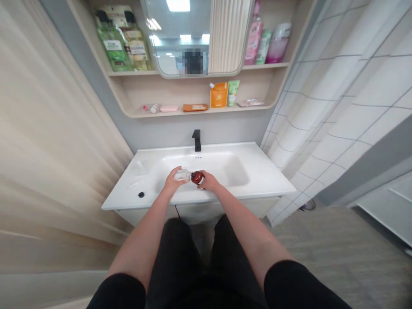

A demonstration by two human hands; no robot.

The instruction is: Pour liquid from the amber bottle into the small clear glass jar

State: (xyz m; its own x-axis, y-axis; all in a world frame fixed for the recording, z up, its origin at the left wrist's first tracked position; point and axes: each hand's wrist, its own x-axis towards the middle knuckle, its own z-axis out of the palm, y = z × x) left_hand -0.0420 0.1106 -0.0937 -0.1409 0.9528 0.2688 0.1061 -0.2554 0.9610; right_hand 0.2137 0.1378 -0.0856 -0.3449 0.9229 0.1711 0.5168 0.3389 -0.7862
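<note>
Over the front of the white sink basin [236,171], my left hand [172,182] is closed around a clear container [182,174]. My right hand [209,181] grips a reddish-brown bottle [197,177], tipped sideways so that its dark neck meets the mouth of the clear container. Whether liquid is passing between them is too small to tell. On the counter left of the basin lies a small black cap [141,195].
A black faucet [197,140] rises behind the basin. Above it, a shelf [193,112] holds an orange pouch [219,95], a green tube [233,93] and small items. Bottles stand beside the mirror [180,34]. A curtain [48,150] hangs at left.
</note>
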